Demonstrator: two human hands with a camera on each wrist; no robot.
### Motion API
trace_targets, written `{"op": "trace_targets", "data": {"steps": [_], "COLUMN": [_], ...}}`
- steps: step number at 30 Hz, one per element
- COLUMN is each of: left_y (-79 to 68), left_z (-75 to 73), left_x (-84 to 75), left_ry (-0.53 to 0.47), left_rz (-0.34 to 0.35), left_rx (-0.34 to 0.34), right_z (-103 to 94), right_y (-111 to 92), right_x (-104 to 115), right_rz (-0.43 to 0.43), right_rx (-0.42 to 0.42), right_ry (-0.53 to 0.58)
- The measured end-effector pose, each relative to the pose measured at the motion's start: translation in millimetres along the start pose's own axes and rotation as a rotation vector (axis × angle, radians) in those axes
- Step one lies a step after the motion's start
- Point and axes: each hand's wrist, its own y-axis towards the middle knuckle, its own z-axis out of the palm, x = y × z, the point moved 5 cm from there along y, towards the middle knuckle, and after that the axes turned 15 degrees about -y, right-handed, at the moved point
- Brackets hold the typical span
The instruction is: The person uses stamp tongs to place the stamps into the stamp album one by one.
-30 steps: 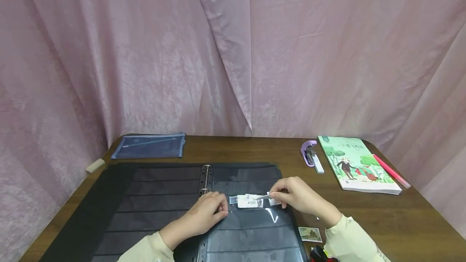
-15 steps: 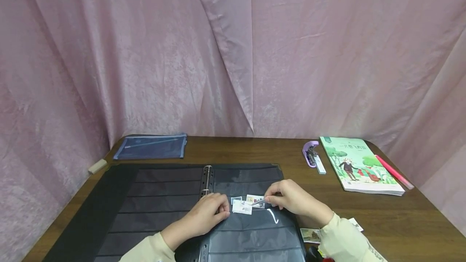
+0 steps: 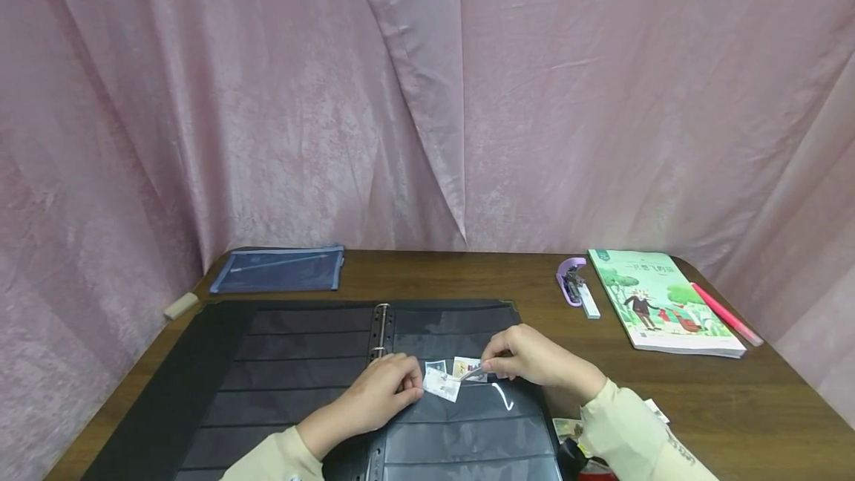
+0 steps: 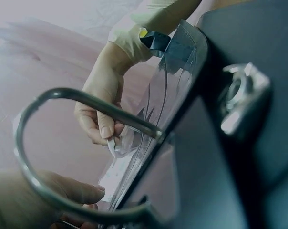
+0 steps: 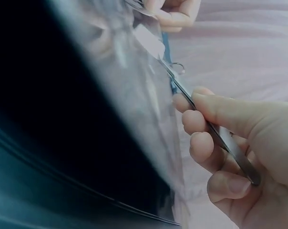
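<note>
A ring-bound stamp album (image 3: 467,440) with black pocketed pages lies spread on the table. My right hand (image 3: 524,355) pinches metal tweezers (image 5: 230,150), whose tips hold the corner of a whitish stamp (image 3: 441,386). That stamp is tilted over a pocket edge on the right page. Just behind it, a coloured stamp (image 3: 466,367) and a small bluish stamp (image 3: 436,366) sit side by side in a row. My left hand (image 3: 379,393) is at the inner side of this page, its thumb and finger pinching the clear pocket film, as the right wrist view shows.
Along the back are a blue mesh pouch (image 3: 277,271), a purple stapler (image 3: 571,280) and a green-covered book (image 3: 657,299) beside a pink pen (image 3: 726,315). Near my right sleeve lie another stamp (image 3: 566,429) and a red-and-black object (image 3: 573,459). Metal binder rings (image 3: 381,329) rise at the album's middle.
My right hand has moved left, drawing the whitish stamp left and nearer to me, off the coloured one. The stamp has turned aslant. My left hand has stayed nearly still.
</note>
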Motion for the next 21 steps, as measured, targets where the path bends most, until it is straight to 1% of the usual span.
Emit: {"op": "trace_targets", "data": {"steps": [4,6,10,14,21], "left_y": [0.3,0.2,-0.3,-0.3,0.2], "left_z": [0.4,0.4,-0.5,-0.3,1.0], "left_x": [0.1,0.6,1.0,1.6,2.8], "left_ry": [-0.003,-0.006,-0.005,-0.006,-0.020], "left_rz": [-0.016,-0.022,-0.012,-0.009,-0.030], "left_rx": [0.007,0.011,0.003,-0.004,0.003], "right_z": [-6.3,-9.1,-13.4,-15.0,-13.9], "right_y": [0,1,4,10,18], "right_x": [-2,-3,-2,1,7], "right_rz": [-0.006,-0.015,-0.046,-0.064,-0.077], "right_rx": [0.021,0.036,0.064,0.097,0.158], "right_ry": [0.001,-0.014,-0.060,-0.077,-0.072]}}
